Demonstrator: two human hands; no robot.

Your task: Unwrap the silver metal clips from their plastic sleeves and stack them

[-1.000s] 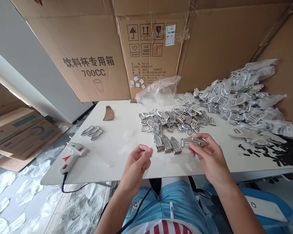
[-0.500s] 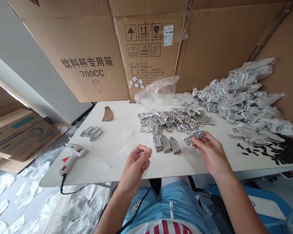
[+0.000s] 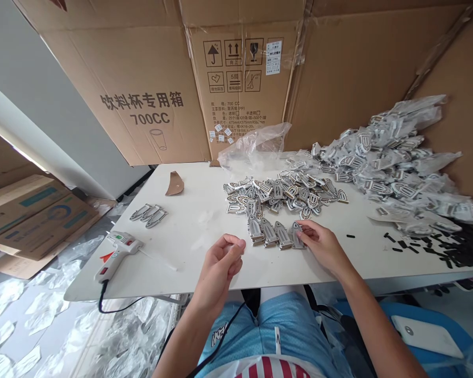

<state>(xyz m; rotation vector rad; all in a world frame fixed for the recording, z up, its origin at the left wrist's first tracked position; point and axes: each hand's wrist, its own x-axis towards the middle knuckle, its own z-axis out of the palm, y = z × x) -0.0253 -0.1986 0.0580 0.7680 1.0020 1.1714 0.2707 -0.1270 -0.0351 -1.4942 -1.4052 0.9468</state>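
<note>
My right hand (image 3: 319,242) grips the edge of a grey, arch-shaped metal piece (image 3: 297,236) between thumb and fingers. That piece stands at the right end of a short row of similar arched pieces (image 3: 268,232), which lean in small stacks on the white table. To the left of the row, my left hand (image 3: 224,257) is closed, thumb pressed to the curled fingers; whether anything small is inside is hidden. Just behind the row lies a loose heap of the same arched pieces (image 3: 278,189).
A glue gun (image 3: 118,254) lies at the table's left, near several joined metal pieces (image 3: 148,215) and a cardboard scrap (image 3: 174,184). Bagged pieces (image 3: 386,157) are piled at right, beside scattered black strips (image 3: 457,247). Large cardboard (image 3: 236,115) walls the back.
My right hand has moved left and down, bringing its arched piece from the air to the right end of the row. My left hand stays put.
</note>
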